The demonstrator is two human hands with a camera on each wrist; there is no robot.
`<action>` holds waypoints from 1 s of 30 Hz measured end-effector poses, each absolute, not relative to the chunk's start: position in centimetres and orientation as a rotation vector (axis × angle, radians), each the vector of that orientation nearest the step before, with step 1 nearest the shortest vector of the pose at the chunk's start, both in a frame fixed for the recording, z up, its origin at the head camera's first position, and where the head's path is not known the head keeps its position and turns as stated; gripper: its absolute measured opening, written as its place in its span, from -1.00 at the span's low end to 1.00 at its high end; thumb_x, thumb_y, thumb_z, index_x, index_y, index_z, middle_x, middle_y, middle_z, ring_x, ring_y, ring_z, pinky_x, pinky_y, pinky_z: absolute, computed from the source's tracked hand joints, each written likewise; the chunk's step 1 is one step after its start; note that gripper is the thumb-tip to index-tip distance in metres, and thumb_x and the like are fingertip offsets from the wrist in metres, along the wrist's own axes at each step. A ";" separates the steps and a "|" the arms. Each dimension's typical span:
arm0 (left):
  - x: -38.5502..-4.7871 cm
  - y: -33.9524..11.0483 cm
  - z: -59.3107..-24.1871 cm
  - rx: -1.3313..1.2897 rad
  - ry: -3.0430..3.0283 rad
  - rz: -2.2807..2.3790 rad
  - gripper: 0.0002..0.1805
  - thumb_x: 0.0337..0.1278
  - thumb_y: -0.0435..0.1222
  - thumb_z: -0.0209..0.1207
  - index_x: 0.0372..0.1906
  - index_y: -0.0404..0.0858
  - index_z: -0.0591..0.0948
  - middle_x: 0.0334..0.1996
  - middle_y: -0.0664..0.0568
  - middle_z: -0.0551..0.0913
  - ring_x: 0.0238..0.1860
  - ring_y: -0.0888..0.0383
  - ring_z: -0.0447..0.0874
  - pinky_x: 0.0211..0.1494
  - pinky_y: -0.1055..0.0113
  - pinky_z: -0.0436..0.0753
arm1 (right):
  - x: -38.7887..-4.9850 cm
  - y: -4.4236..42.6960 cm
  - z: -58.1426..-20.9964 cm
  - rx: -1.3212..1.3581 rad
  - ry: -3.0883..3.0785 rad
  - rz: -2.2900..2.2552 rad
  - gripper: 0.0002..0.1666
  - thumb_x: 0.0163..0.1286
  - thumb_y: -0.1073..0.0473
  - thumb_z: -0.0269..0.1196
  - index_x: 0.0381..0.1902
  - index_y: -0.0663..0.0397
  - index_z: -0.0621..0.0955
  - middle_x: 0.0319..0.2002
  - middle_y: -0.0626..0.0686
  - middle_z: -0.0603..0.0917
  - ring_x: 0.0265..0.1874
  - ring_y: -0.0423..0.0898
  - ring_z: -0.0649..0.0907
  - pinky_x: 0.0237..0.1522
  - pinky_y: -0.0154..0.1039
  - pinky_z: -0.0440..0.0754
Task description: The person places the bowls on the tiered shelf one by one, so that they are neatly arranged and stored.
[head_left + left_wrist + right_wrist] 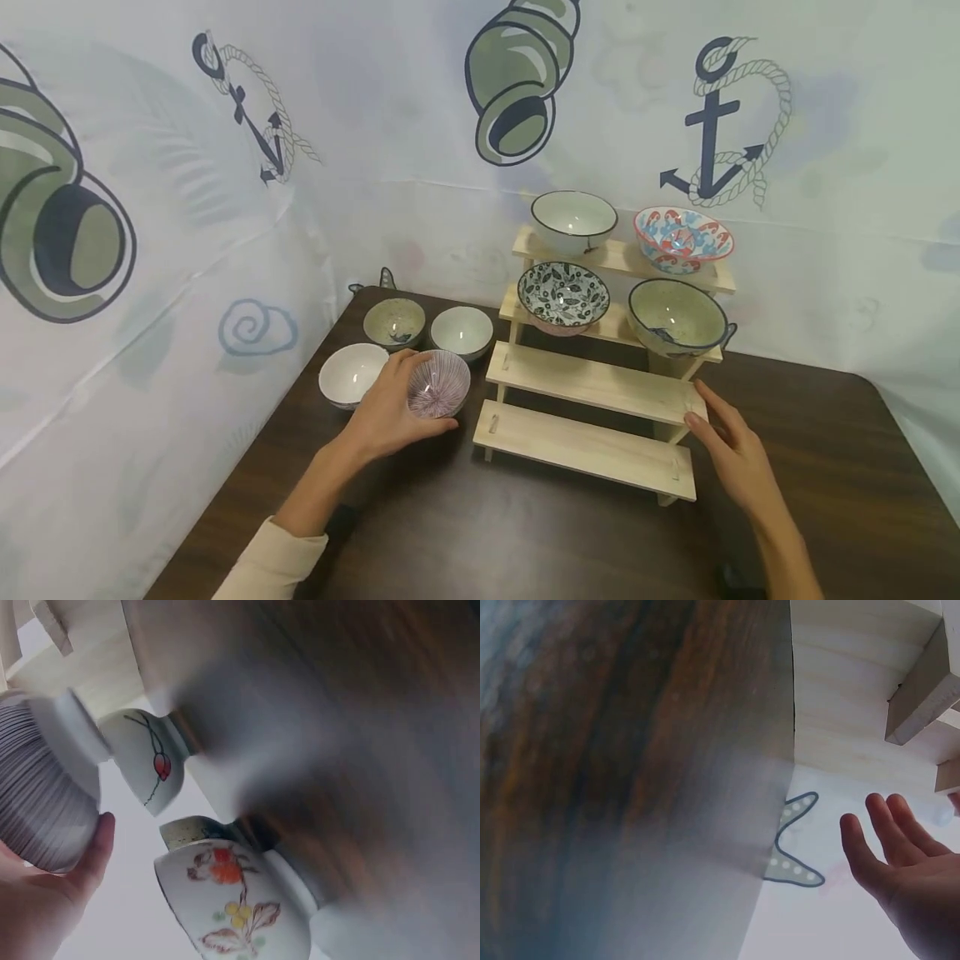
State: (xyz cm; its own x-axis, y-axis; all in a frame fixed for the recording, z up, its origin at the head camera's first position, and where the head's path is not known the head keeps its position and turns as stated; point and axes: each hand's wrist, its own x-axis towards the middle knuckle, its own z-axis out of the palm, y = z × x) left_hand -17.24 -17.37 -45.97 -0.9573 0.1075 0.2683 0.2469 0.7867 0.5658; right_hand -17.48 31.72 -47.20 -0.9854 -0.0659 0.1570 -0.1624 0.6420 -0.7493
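Observation:
My left hand [386, 414] grips a purple-striped bowl [440, 384] by its sides, thumb at the near edge; in the left wrist view the striped bowl [46, 780] is off the table. My right hand [738, 467] touches the right end of a wooden tiered stand [588, 381] at its second-lowest shelf, fingers extended. In the right wrist view the fingers of the right hand [915, 877] are spread apart. A white bowl [352, 375], a green-brown bowl [394, 322] and a pale bowl [462, 332] stand beside the held one.
The stand's upper shelves hold a white dark-rimmed bowl [573, 221], a red-and-blue bowl [682, 237], a leaf-patterned bowl [563, 296] and an olive bowl [677, 317]. The dark wooden table [525, 542] extends in front. Printed cloth [390, 100] hangs behind and at the left.

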 end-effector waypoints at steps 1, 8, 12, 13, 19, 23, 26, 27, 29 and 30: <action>-17.3 -17.6 -45.8 -0.301 -2.742 -0.922 0.16 -0.35 0.18 0.59 0.47 -0.15 0.38 0.39 -0.11 0.37 0.37 -0.06 0.44 0.32 -0.11 0.59 | -17.5 31.7 -47.2 0.191 -2.743 1.271 -0.28 0.63 -0.10 0.10 0.64 -0.39 0.18 0.60 0.15 0.25 0.49 0.34 0.37 0.31 -0.33 0.47; -17.9 -18.9 -44.7 -0.396 -2.679 -0.954 0.15 -0.33 0.14 0.61 0.46 -0.16 0.36 0.42 -0.12 0.38 0.43 -0.08 0.39 0.39 -0.15 0.51 | -17.2 32.0 -47.4 0.187 -2.739 1.279 -0.29 0.62 -0.10 0.11 0.64 -0.37 0.20 0.59 0.14 0.29 0.47 0.31 0.40 0.03 -0.73 0.29; -18.4 -19.5 -44.0 -0.422 -2.653 -0.966 0.14 -0.32 0.10 0.62 0.46 -0.19 0.36 0.41 -0.13 0.39 0.42 -0.08 0.39 0.40 -0.15 0.49 | -16.9 32.3 -47.3 0.174 -2.744 1.280 -0.28 0.62 -0.11 0.10 0.64 -0.36 0.18 0.60 0.14 0.26 0.47 0.31 0.39 0.10 -0.66 0.35; -18.5 -19.7 -43.8 -0.430 -2.652 -0.963 0.14 -0.31 0.10 0.62 0.46 -0.19 0.36 0.42 -0.13 0.39 0.42 -0.08 0.39 0.40 -0.15 0.49 | -16.8 32.3 -47.4 0.170 -2.745 1.283 -0.28 0.63 -0.11 0.10 0.64 -0.37 0.18 0.60 0.14 0.26 0.48 0.32 0.39 0.10 -0.67 0.34; -18.7 -20.9 -42.3 -0.455 -2.674 -0.972 0.14 -0.27 0.07 0.63 0.48 -0.20 0.33 0.43 -0.11 0.39 0.41 -0.09 0.41 0.35 -0.19 0.52 | -16.9 32.0 -47.3 0.149 -2.752 1.313 -0.25 0.62 -0.15 0.09 0.65 -0.38 0.14 0.62 0.09 0.23 0.50 0.31 0.36 0.28 -0.47 0.44; -18.9 -21.6 -41.3 -0.463 -2.690 -0.903 0.15 -0.28 0.11 0.62 0.49 -0.16 0.33 0.45 -0.09 0.38 0.39 -0.10 0.44 0.28 -0.23 0.58 | -17.3 31.7 -47.4 0.149 -2.744 1.367 -0.24 0.62 -0.17 0.08 0.66 -0.41 0.12 0.63 0.11 0.21 0.49 0.35 0.37 0.34 0.32 0.46; -18.9 -21.9 -40.9 -0.490 -2.680 -0.856 0.17 -0.31 0.12 0.62 0.49 -0.15 0.34 0.48 -0.06 0.36 0.41 -0.09 0.43 0.28 -0.24 0.57 | -17.5 31.6 -47.4 0.157 -2.738 1.394 -0.25 0.62 -0.17 0.08 0.65 -0.44 0.13 0.63 0.12 0.20 0.49 0.37 0.37 0.27 0.48 0.40; -18.9 -21.9 -40.8 -0.500 -2.675 -0.845 0.17 -0.32 0.12 0.63 0.48 -0.15 0.34 0.49 -0.04 0.35 0.41 -0.08 0.43 0.28 -0.24 0.57 | -17.5 31.6 -47.4 0.160 -2.740 1.394 -0.26 0.62 -0.17 0.08 0.65 -0.44 0.13 0.63 0.13 0.20 0.49 0.37 0.37 0.27 0.48 0.40; -18.9 -22.0 -40.4 -0.531 -2.662 -0.834 0.18 -0.34 0.12 0.64 0.48 -0.17 0.34 0.50 -0.03 0.34 0.44 -0.06 0.39 0.32 -0.22 0.54 | -17.6 31.6 -47.4 0.170 -2.735 1.394 -0.26 0.62 -0.17 0.08 0.65 -0.41 0.15 0.63 0.15 0.20 0.48 0.38 0.38 0.27 0.47 0.41; -18.9 -22.0 -40.3 -0.544 -2.657 -0.832 0.19 -0.35 0.11 0.64 0.49 -0.18 0.33 0.50 -0.03 0.34 0.45 -0.06 0.38 0.33 -0.22 0.53 | -17.6 31.6 -47.4 0.174 -2.734 1.397 -0.26 0.62 -0.17 0.08 0.65 -0.39 0.15 0.62 0.16 0.20 0.47 0.38 0.39 0.27 0.48 0.41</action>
